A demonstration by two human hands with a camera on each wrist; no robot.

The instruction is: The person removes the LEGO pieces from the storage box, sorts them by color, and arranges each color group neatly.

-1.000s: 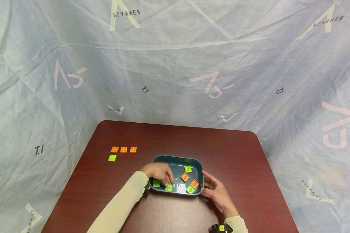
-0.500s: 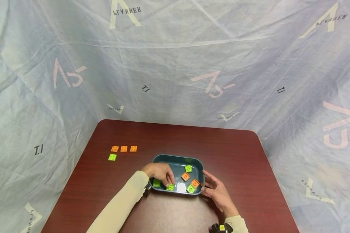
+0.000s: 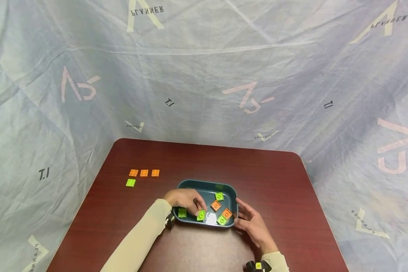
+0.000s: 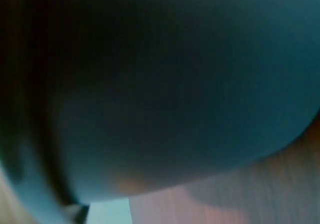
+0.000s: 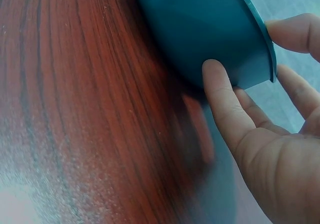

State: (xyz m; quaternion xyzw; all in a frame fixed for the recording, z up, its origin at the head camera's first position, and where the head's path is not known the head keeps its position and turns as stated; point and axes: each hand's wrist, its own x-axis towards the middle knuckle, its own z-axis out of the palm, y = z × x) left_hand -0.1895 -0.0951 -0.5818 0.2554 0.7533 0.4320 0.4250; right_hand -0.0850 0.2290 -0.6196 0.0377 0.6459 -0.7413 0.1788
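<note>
My left hand (image 3: 187, 200) reaches into a dark teal tray (image 3: 204, 181) and pinches a green building brick (image 3: 201, 215) at the tray's near side. The fingertips cover part of that brick. Just left of it, under the wrist, lies another green brick (image 3: 182, 213). My right hand (image 3: 255, 226) holds the tray's right end from outside. In the right wrist view, its thumb (image 5: 217, 79) presses the teal wall (image 5: 200, 29) and a finger (image 5: 295, 33) touches the rim. The left wrist view is dark and blurred, filled by the teal wall (image 4: 225, 109).
Elsewhere in the tray lie two orange bricks (image 3: 215, 205) and two green ones (image 3: 219, 196), undersides up. At the table's left, three orange bricks (image 3: 144, 173) stand in a row, with a green brick (image 3: 130, 183) in front. Grey cloth (image 3: 204, 94) hangs around the table (image 3: 275, 181).
The left hand has shifted slightly right along the tray's near side, and the green brick at its fingertips has moved right and turned with it. The right hand stays on the tray's end.
</note>
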